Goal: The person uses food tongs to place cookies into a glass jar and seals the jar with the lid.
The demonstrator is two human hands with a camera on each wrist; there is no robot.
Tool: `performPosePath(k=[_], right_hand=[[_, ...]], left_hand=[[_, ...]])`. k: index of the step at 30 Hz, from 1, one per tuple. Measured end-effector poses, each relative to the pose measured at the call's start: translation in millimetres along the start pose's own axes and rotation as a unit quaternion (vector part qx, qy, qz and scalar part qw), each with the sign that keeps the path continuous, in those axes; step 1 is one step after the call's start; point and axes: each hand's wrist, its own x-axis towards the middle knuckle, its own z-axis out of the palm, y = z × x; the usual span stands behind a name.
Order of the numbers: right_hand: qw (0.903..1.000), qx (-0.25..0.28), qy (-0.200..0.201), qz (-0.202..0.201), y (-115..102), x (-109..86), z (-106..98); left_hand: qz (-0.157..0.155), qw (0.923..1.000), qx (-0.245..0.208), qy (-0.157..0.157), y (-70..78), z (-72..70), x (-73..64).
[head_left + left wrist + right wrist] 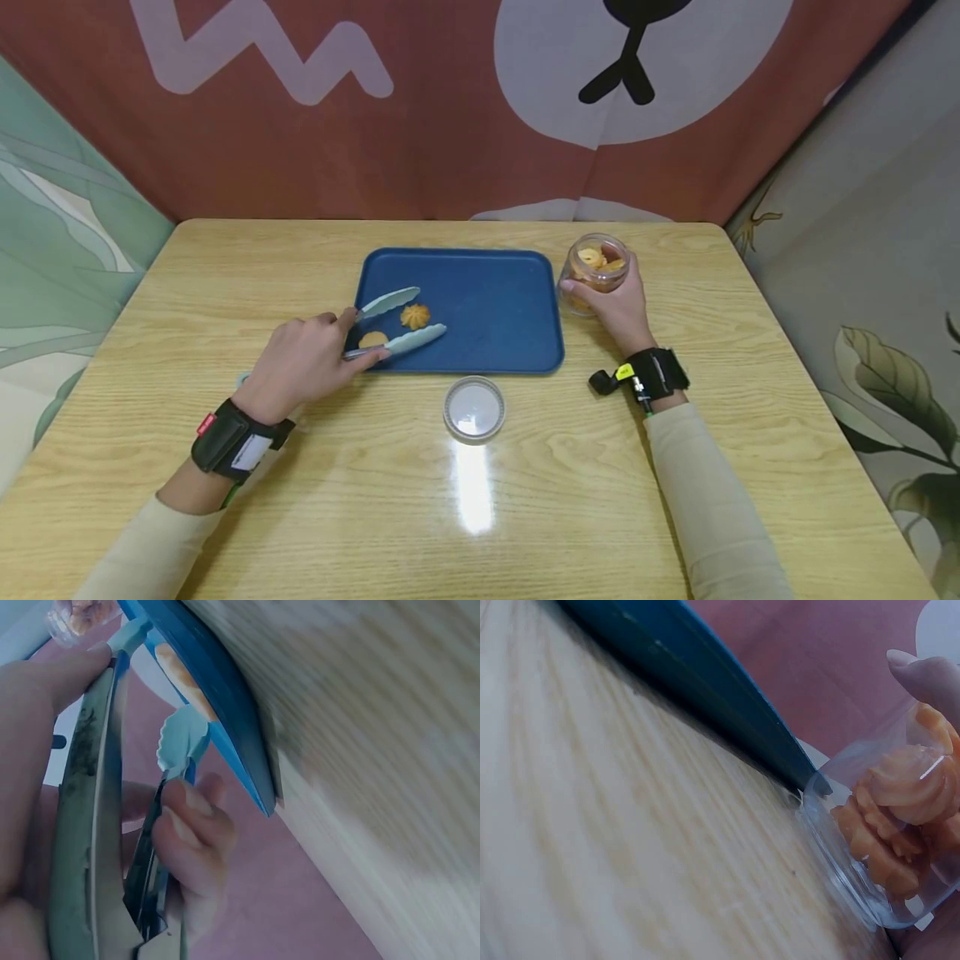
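My left hand (303, 367) grips a pair of tongs (97, 825) with pale green tips, thumb on one arm and fingers on the other. The tips are spread over the blue tray (487, 308), on either side of a swirled cookie (415, 316). A second, flatter cookie (372, 339) lies near the tray's left edge, close to the lower tong arm. At the tray's right side, my right hand (622, 308) holds a clear jar (581, 287) without its lid on. Several swirled cookies (911, 784) are inside the jar.
A round clear lid (475, 409) lies on the wooden table (547, 508) in front of the tray. Behind the table hangs a reddish-brown cloth (442, 142) with a printed design.
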Motion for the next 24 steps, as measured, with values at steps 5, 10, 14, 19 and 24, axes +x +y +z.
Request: performPosePath(k=[5, 10, 14, 19, 24], right_hand=[[1.0, 0.0, 0.0, 0.0, 11.9, 4.8, -1.7], [1.0, -0.002, 0.003, -0.001, 30.9, 11.8, -3.8], [1.0, 0.003, 0.003, -0.003, 25.6, 9.6, -2.7], [1.0, -0.001, 0.001, 0.004, 0.8, 0.4, -0.2], [1.0, 0.002, -0.001, 0.002, 6.7, 2.7, -1.5]], left_hand=[[0.001, 1.0, 0.003, -0.004, -0.1, 0.8, 0.1], [0.001, 1.0, -0.009, 0.002, 1.2, 0.6, 0.1], [0.015, 0.9998, 0.001, 0.016, 1.1, 0.8, -0.1], [0.029, 0.999, 0.014, 0.031, 0.2, 0.8, 0.9], [0.035, 0.9986, 0.016, 0.037, 0.8, -0.2, 2.4]])
